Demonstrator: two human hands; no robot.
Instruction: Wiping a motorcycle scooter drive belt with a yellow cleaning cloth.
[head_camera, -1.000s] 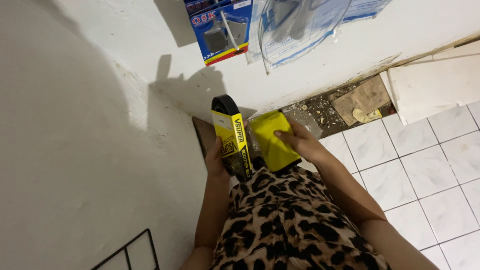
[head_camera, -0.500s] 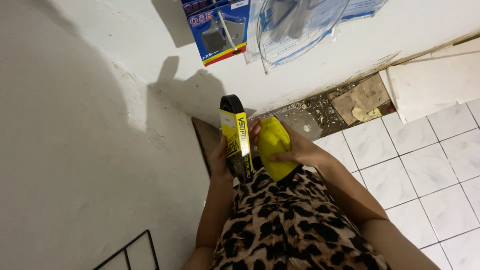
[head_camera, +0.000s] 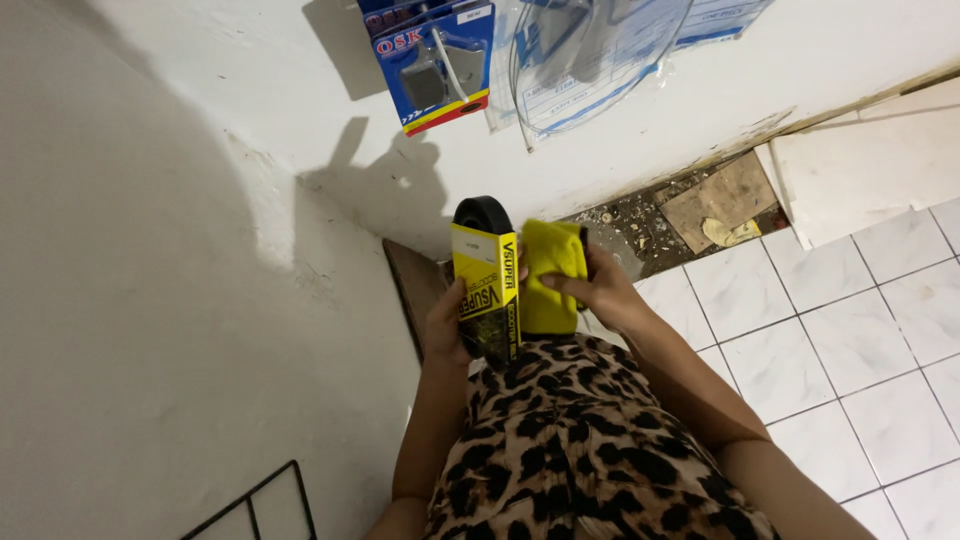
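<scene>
Yellow cardboard sleeve around a black rubber belt stood upright in the head view, gripped from the left side by the left hand, its fingers wrapped round the sleeve's lower part. The right hand pressed a yellow cloth against the sleeve's right face, fingers closed on the cloth. Both were held above a leopard-print garment. A blue blister pack and clear plastic bags hung on the white wall. White floor tiles lay to the right.
</scene>
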